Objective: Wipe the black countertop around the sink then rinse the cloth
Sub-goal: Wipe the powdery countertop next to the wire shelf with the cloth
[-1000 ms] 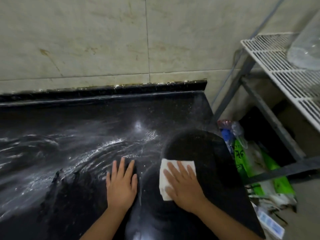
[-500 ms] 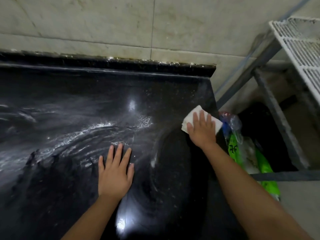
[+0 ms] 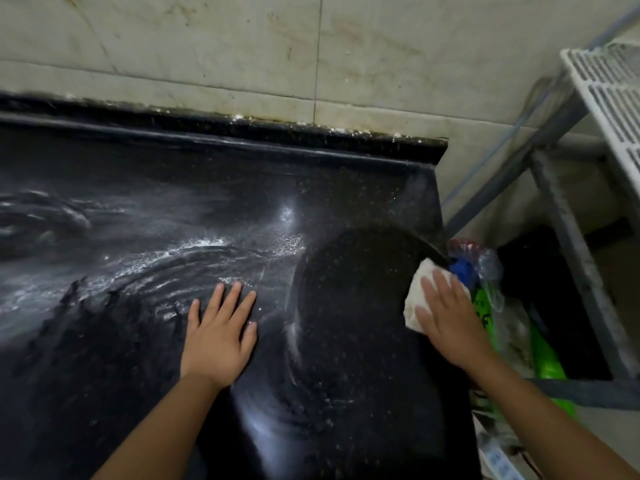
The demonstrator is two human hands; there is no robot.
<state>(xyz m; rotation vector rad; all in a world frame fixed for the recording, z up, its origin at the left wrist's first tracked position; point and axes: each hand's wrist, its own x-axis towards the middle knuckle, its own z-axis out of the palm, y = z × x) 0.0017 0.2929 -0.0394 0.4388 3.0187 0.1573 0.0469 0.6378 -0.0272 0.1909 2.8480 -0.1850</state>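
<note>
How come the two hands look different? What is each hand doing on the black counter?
The right hand presses a white cloth under its fingers; the left hand has nothing under it but the bare black countertop. The right hand is at the counter's right edge, on a dark wiped patch; the left hand sits nearer the middle, beside the white soapy streaks. Both lie flat, palm down, fingers straight.

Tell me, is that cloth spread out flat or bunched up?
Bunched. The cloth shows lumpy folds under the flat right hand.

Kitchen: black countertop (image 3: 242, 188), tiled wall (image 3: 346, 46) (stained).
</note>
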